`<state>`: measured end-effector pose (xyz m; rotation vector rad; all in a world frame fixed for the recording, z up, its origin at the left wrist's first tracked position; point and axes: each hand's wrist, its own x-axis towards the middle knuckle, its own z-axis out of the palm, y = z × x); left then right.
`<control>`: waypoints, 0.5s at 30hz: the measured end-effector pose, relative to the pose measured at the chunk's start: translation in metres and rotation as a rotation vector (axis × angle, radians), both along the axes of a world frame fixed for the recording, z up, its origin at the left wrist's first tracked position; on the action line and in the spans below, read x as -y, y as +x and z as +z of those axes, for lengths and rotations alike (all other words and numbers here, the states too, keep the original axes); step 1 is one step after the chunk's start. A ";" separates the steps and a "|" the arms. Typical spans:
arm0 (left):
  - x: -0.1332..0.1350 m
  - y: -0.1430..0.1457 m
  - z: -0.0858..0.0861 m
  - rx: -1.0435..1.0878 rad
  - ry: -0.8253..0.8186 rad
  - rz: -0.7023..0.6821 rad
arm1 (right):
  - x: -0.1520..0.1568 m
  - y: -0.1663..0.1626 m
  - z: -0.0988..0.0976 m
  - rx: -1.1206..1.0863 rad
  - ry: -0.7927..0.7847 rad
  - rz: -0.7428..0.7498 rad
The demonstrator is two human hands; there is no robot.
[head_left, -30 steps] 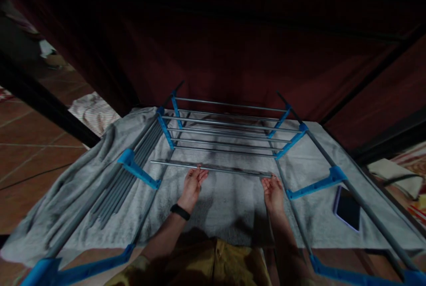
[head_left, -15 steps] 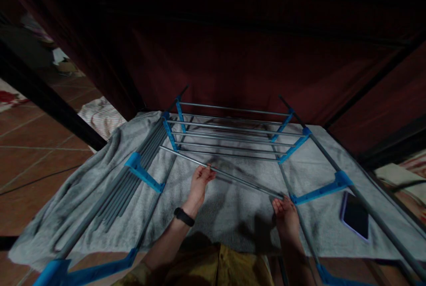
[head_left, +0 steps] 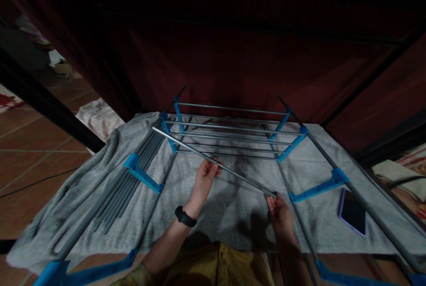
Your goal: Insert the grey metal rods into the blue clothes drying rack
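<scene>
The loose grey rod [head_left: 233,173] has swung from nearly level a second ago to a clear slant, left end up! The left hand [head_left: 204,177] pinches it near the middle, fingers curled round; the right hand [head_left: 280,215] has fingertips at the lower right end. It's held above the grey blanket [head_left: 233,215], just in front of the rungs of the blue-bracketed rack [head_left: 294,144]. Spare rods [head_left: 121,199] lie bundled left; a phone [head_left: 353,211] rests right.
</scene>
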<state>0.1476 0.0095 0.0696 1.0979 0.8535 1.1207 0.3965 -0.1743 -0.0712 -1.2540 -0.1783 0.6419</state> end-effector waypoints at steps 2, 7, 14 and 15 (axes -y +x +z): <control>0.000 0.001 0.003 -0.011 0.030 -0.017 | -0.010 -0.009 -0.001 -0.073 -0.001 -0.052; -0.001 0.003 0.002 -0.033 0.062 -0.037 | -0.034 -0.036 0.005 -0.355 0.035 -0.104; 0.000 0.002 -0.011 -0.074 0.057 -0.043 | -0.050 -0.071 0.011 -0.430 0.108 0.033; 0.000 0.002 -0.013 -0.080 0.058 -0.046 | -0.052 -0.076 0.011 -0.442 0.098 0.043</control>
